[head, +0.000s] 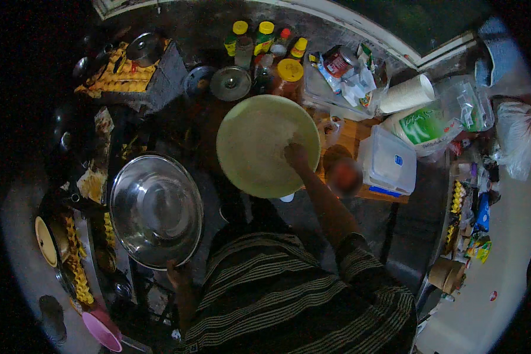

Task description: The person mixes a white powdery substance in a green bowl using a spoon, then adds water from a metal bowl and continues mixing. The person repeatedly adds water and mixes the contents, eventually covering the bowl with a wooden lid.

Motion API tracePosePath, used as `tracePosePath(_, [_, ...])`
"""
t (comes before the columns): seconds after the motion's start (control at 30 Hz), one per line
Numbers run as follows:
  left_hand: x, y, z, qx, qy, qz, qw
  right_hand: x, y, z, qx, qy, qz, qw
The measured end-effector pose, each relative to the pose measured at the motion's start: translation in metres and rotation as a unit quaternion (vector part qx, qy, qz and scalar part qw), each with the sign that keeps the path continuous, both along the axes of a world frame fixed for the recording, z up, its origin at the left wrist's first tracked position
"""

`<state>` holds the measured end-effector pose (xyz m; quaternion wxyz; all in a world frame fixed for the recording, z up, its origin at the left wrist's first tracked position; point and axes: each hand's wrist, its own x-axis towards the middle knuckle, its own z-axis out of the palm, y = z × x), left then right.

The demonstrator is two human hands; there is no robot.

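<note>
My left hand [174, 273] grips the rim of a large, shiny metal bowl [159, 212], which is held tilted at my left side with its hollow facing me. No contents show in this bowl. My right hand [295, 155] reaches over the near right rim of a wide pale-green basin [256, 137]. Its fingers point into the basin, near a whitish patch on the inner surface. The dim light hides whether they hold anything. A blurred reddish round thing [346, 178] lies to the right of my right forearm.
A lidded clear plastic box [387, 161] stands on the wooden tabletop [354, 132] at right. Behind the basin are a yellow-lidded jar [290, 73], several bottles and a glass pot lid [231, 83]. A paper towel roll [409, 94] lies back right. Shelves with goods line the right wall.
</note>
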<state>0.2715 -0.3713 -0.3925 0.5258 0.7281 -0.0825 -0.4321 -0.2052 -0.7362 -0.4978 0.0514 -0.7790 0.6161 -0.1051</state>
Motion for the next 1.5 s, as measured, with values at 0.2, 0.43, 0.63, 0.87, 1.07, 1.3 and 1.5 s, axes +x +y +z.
tracePosePath(0.2, [-0.034,-0.035,0.023,-0.129,0.157,0.027,0.979,-0.007,-0.015,0.063,0.111,0.121,0.133,0.977])
tracePosePath(0.43, [-0.056,-0.04,0.03,-0.059,-0.337,-0.266,0.901,-0.031,-0.043,0.184,0.042,0.186,0.172,0.966])
tracePosePath(0.63, [-0.068,-0.033,0.014,-0.055,-0.098,-0.017,0.994,-0.045,-0.093,0.122,0.0,0.21,0.271,0.939])
tracePosePath(0.87, [-0.084,-0.049,0.047,-0.027,0.253,0.23,0.939,-0.064,-0.053,0.1,0.15,0.263,0.199,0.932])
tracePosePath(1.07, [-0.099,-0.066,0.068,0.011,0.219,0.279,0.935,-0.077,0.005,0.05,0.139,0.156,0.171,0.963])
tracePosePath(1.3, [-0.076,-0.047,0.051,-0.037,0.178,0.123,0.976,-0.062,0.026,0.056,0.097,0.119,0.281,0.947])
tracePosePath(1.5, [-0.042,-0.022,0.019,-0.064,0.099,0.061,0.991,-0.057,0.01,0.145,0.136,0.225,0.166,0.95])
